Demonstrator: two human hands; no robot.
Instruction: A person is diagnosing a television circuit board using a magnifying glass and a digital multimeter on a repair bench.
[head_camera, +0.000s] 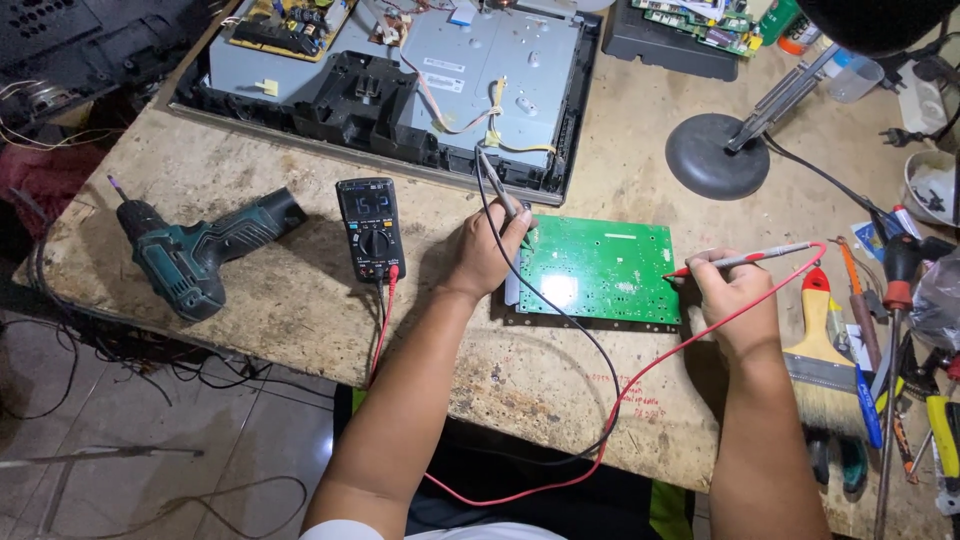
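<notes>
Worn, stained surface (560, 380), tiled floor (200, 440) below at left. Green circuit board (600, 270) flat at centre. Left hand (485, 250) closed on black probe (497, 185), tip at board's left edge. Right hand (735, 290) pinched shut on red probe (750, 258), tip touching board's right edge. Multimeter (369, 228) just left of the board, display lit. Cordless drill (195, 250) lying further left. Opened chassis (400, 80) behind. Paintbrush (825, 360) and hand tools at right edge.

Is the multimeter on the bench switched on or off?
On. The multimeter lies flat on the bench with its display lit and showing digits, and its red and black leads are plugged in at the bottom.
</notes>
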